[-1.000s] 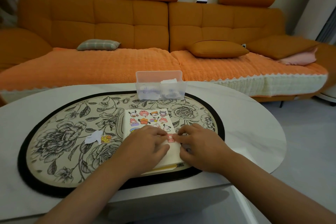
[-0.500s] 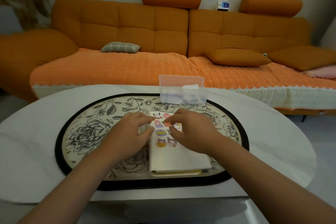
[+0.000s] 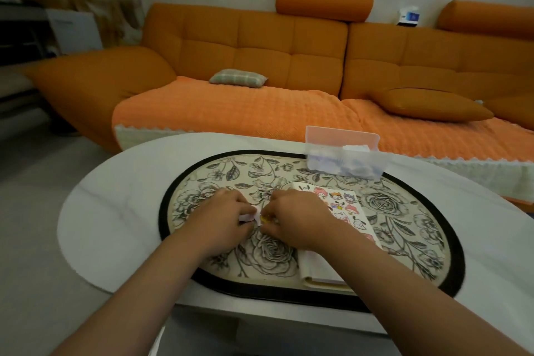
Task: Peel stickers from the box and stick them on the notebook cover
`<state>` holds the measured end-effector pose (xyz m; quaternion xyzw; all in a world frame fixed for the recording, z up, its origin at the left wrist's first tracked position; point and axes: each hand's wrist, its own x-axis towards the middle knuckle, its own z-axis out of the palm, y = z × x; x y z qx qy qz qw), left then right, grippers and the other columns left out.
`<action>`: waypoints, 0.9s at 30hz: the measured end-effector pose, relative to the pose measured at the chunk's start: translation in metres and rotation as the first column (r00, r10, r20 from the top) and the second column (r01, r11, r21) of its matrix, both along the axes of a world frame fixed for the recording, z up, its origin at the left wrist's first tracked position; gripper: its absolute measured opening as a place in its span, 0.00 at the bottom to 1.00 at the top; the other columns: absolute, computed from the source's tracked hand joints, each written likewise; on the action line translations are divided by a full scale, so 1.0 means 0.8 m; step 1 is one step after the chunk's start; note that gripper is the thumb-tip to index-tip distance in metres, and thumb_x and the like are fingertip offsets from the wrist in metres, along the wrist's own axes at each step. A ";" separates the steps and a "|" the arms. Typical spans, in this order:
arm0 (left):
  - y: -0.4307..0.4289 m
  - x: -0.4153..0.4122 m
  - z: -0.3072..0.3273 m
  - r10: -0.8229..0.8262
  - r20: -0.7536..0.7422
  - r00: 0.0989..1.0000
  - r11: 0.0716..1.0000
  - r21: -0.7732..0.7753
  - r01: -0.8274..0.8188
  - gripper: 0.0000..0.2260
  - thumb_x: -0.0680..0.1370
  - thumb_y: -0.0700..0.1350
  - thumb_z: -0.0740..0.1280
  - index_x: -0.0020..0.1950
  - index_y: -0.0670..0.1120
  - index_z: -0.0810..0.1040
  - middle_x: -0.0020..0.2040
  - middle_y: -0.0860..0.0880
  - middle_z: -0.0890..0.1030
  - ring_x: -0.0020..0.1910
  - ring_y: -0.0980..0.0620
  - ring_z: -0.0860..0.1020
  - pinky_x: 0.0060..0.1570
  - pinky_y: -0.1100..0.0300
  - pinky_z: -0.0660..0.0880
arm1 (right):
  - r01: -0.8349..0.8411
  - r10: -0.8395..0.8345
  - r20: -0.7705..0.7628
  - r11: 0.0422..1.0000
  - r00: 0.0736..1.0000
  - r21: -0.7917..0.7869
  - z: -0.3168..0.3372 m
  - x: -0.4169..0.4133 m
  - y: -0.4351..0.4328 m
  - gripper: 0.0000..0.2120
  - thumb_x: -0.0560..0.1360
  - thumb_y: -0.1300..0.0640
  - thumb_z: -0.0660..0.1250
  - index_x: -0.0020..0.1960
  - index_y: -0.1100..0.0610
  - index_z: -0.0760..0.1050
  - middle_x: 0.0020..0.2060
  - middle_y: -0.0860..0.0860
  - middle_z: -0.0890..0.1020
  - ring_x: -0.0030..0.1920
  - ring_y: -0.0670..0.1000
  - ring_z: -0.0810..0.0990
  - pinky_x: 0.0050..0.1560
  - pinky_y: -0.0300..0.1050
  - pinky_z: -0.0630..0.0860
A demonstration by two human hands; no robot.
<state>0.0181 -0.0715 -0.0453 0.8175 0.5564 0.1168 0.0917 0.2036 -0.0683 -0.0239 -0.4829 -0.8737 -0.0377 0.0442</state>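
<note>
Between the 2 hands, over the left-centre part of the placemat, a small yellow sticker [image 3: 265, 219] sits at the fingertips; its print is too blurred to read.

Right hand [image 3: 297, 220]: fingers curled, tips pinching the sticker. Left hand [image 3: 222, 220]: fingers curled round a scrap of white backing paper [image 3: 250, 216], which touches the sticker. Both hands are low over the mat, knuckles up, tips almost meeting.

Notebook [image 3: 318, 266]: closed, flat on the mat, cream cover up, just right of the right hand. The right forearm crosses its near left part. Several cartoon stickers [image 3: 338, 202] fill the far half of the cover; the near half is bare.

Sticker box [image 3: 344, 156]: clear plastic, open top, at the far edge of the mat beyond the notebook and apart from it, w/ white and bluish contents.

Placemat [image 3: 404, 225]: oval, rose print, black border, on a white oval table [image 3: 115, 211]. Behind the table: orange sofa [image 3: 260, 46] w/ 1 plaid cushion [image 3: 237, 77] on the seat.
</note>
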 end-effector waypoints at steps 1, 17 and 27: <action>0.000 -0.001 -0.001 0.002 0.002 1.000 1.000 0.005 -0.002 0.17 0.80 0.56 0.63 0.68 0.56 0.77 0.63 0.57 0.74 0.64 0.54 0.65 0.62 0.52 0.71 | 0.004 -0.004 0.011 1.000 1.000 -0.007 -0.001 -0.002 0.001 0.16 0.79 0.41 0.61 0.52 0.49 0.82 0.48 0.48 0.77 0.48 0.52 0.77 0.38 0.44 0.66; -0.009 0.012 0.013 0.105 0.287 0.952 0.993 0.018 -0.115 0.05 0.80 0.53 0.65 0.52 0.57 0.80 0.51 0.61 0.79 0.53 0.59 0.74 0.53 0.56 0.75 | 0.070 -0.022 -0.267 0.983 0.963 0.169 -0.005 0.011 -0.002 0.06 0.77 0.51 0.68 0.50 0.44 0.83 0.47 0.43 0.83 0.46 0.48 0.82 0.39 0.44 0.76; -0.015 0.045 0.043 0.328 0.754 0.569 0.933 -0.352 -0.072 0.04 0.79 0.48 0.69 0.48 0.51 0.84 0.42 0.56 0.86 0.41 0.56 0.82 0.39 0.61 0.74 | 0.169 -0.076 -0.605 0.981 0.793 0.098 0.000 0.025 -0.006 0.05 0.73 0.53 0.73 0.45 0.43 0.84 0.43 0.39 0.78 0.35 0.36 0.72 0.32 0.38 0.65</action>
